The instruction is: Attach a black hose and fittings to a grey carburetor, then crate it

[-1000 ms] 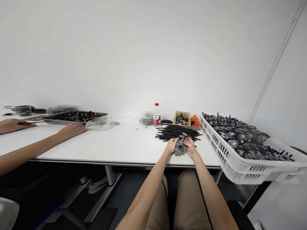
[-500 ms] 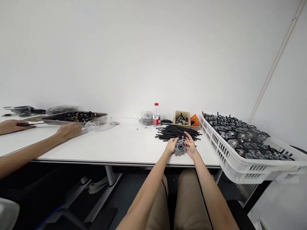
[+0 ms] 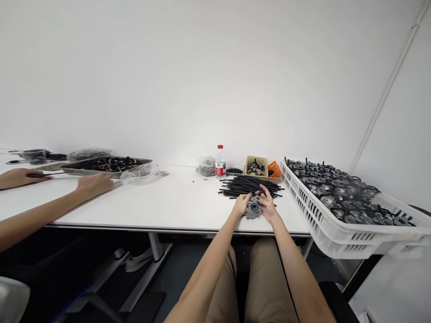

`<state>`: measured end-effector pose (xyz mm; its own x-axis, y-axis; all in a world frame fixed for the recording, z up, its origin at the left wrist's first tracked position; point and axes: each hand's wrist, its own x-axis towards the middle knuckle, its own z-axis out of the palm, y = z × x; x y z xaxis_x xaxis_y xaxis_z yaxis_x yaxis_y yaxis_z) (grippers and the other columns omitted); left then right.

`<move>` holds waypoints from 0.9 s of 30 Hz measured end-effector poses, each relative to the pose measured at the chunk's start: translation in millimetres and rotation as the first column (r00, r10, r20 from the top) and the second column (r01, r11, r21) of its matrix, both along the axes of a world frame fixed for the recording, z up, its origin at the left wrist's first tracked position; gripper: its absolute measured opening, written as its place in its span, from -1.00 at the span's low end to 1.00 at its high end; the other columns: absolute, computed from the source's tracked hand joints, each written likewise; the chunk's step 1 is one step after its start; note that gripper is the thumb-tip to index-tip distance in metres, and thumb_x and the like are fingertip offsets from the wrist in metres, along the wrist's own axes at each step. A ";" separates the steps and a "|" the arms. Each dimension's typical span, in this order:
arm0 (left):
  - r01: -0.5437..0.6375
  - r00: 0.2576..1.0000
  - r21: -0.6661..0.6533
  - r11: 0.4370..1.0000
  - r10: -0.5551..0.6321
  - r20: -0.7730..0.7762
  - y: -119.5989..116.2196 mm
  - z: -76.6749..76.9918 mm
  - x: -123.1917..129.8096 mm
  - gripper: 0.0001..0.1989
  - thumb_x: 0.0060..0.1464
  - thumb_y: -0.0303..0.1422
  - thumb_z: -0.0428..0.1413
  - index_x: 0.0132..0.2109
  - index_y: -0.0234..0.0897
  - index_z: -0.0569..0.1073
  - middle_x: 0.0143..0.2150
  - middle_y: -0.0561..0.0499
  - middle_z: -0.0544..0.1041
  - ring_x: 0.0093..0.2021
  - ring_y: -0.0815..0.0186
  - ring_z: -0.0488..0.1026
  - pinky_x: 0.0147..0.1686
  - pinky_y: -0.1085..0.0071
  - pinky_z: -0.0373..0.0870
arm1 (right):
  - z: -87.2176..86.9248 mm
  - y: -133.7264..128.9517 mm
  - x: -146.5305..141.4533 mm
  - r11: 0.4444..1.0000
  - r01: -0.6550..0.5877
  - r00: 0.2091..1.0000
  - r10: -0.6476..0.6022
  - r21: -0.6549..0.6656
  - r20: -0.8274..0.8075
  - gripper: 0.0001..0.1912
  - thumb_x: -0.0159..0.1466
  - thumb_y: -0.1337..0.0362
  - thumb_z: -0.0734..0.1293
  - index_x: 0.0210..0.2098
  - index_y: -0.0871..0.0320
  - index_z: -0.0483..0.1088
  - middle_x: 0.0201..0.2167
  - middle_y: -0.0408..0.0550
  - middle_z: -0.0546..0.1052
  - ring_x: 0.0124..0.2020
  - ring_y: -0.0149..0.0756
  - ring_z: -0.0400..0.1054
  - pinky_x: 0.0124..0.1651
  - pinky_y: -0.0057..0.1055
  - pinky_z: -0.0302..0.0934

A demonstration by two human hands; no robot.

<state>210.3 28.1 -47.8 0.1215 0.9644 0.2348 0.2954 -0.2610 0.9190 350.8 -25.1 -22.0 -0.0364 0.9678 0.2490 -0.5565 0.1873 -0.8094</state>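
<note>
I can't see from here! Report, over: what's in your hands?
Both hands, left hand and right hand, shut on grey part. Black tube pile just behind.

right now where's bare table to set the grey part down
The widest bare stretch of table lies between the plastic bag and the black tube pile, left of the left hand. The strip from the tube pile to the white crate is tight, and the back edge by the water bottle is crowded.

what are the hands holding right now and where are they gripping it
Both hands hold one grey metal part at the table's near edge: left hand on its left side, right hand on its right.
</note>
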 end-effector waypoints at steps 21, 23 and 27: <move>0.003 1.000 -0.016 1.000 -0.003 -0.001 1.0 -1.4 0.2 -0.65 0.32 -0.17 0.18 0.10 -0.32 0.51 0.06 -0.08 0.57 -0.01 0.15 0.57 -0.02 0.13 0.58 | -7.7 10.4 -2.4 0.998 0.067 0.998 -0.067 0.012 0.001 -0.67 0.18 0.24 0.52 -0.12 0.09 0.41 -0.34 -0.18 0.60 -0.38 -0.34 0.47 -0.26 -0.38 0.38; 0.005 1.000 -0.022 1.000 -0.005 -0.003 1.0 -0.8 0.0 -0.65 0.32 -0.17 0.18 0.09 -0.32 0.51 0.06 -0.07 0.57 -0.01 0.15 0.57 -0.02 0.13 0.58 | -8.8 11.6 -1.9 0.997 0.075 0.997 -0.075 0.008 -0.009 -0.76 0.28 0.19 0.45 -0.12 0.14 0.42 -0.35 -0.17 0.57 -0.38 -0.33 0.46 -0.26 -0.35 0.38; 0.008 1.000 -0.032 0.999 -0.008 0.001 1.2 0.3 -0.4 -0.65 0.32 -0.16 0.17 0.09 -0.33 0.51 0.04 -0.07 0.58 -0.03 0.16 0.58 -0.03 0.14 0.59 | -9.2 9.6 -1.4 0.997 0.075 0.997 -0.075 0.001 -0.019 -0.72 0.24 0.29 0.44 -0.07 0.13 0.40 -0.32 -0.17 0.56 -0.34 -0.32 0.47 -0.24 -0.35 0.38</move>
